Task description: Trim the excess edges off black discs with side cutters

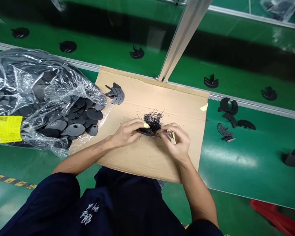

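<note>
Cardboard [147,98] lies flat on the green workbench [226,157] as a work mat, and over its middle the person's two hands meet on one black plastic part [147,132]. The left hand [126,132] pinches the part's near-left edge, thumb on top, with a yellowish taped fingertip showing just above it. The right hand [178,144] is curled around a small pale-handled tool [171,136], its tip at the part's right edge; whether it is a blade or a scraper cannot be told. Just behind the part sits a little heap of black shavings [152,119], with loose specks scattered on the cardboard around it. The part looks thin, flat and rigid, light enough for a two-finger pinch, probably smooth and a bit slick on its faces, so the rim seems the sound place to hold it, away from the edge the tool meets. To the left a clear plastic bag [36,88] with a yellow label spills similar round black discs [73,124] onto the mat's corner. A short stack of crescent-shaped pieces [116,94] rests near the mat's far edge, and more black pieces [227,108] lie scattered on the bench to the right, well apart from the hands.
</note>
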### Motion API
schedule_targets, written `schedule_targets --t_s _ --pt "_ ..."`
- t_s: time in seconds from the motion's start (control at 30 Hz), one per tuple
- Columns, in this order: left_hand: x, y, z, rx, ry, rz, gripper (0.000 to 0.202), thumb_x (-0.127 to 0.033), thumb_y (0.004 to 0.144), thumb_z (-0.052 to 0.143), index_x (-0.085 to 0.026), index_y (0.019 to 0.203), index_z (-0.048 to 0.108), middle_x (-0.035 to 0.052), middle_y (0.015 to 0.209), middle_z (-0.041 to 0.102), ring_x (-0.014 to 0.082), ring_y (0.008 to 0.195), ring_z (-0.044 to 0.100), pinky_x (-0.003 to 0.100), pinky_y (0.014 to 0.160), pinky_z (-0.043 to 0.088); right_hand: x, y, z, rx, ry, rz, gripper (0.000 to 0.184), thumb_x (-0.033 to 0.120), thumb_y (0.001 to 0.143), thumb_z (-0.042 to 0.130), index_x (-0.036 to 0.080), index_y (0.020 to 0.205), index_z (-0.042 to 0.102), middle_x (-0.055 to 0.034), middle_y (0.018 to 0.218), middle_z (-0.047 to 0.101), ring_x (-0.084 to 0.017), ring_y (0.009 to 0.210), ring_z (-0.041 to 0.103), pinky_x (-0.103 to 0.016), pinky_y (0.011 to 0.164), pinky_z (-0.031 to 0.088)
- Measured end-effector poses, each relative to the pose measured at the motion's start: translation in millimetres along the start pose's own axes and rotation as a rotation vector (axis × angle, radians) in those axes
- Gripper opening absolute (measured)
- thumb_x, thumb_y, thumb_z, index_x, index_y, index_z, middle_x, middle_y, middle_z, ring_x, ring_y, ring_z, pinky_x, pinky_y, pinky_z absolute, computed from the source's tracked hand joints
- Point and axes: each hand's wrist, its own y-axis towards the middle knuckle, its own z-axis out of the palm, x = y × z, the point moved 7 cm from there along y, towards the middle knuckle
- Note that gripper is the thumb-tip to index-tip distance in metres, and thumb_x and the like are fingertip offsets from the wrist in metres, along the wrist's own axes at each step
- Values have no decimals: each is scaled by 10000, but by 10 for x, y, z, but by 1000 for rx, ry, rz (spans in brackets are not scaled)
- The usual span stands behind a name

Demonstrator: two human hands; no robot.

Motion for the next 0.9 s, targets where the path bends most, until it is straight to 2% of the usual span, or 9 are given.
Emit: schedule_targets --t_s 0.07,0.23,0.57,0.9 --pt "-5 13 -29 -25 -70 -13 335 -24 892 531 -165 1152 687 94 1013 730 179 969 701 302 819 593 -16 18 -38 -15 -159 -34 164 182 925 622 241 1066 680 -73 944 723 -218 823 656 -382 713 515" --pt "-48 33 -39 -36 -124 14 361 -35 906 571 -179 1215 692 99 1033 757 172 958 720 297 818 604 -27 -5 90 125 -400 -166 232 151 934 565 228 1125 670 -86 926 714 -229 804 613 -377 681 452" --pt "-61 23 -48 -49 -128 22 310 -57 931 591 -165 1197 708 121 1067 772 170 955 738 279 825 608 -43 -34 141 185 -460 -189 261 137 946 504 195 1151 656 -90 938 698 -220 823 587 -359 708 446" --pt "-73 17 -43 -91 -142 37 230 -138 948 649 -153 1171 704 113 1008 781 161 937 748 263 827 621 65 -12 129 135 -664 -290 175 181 974 578 160 1117 677 -63 831 697 -187 724 524 -328 656 400"
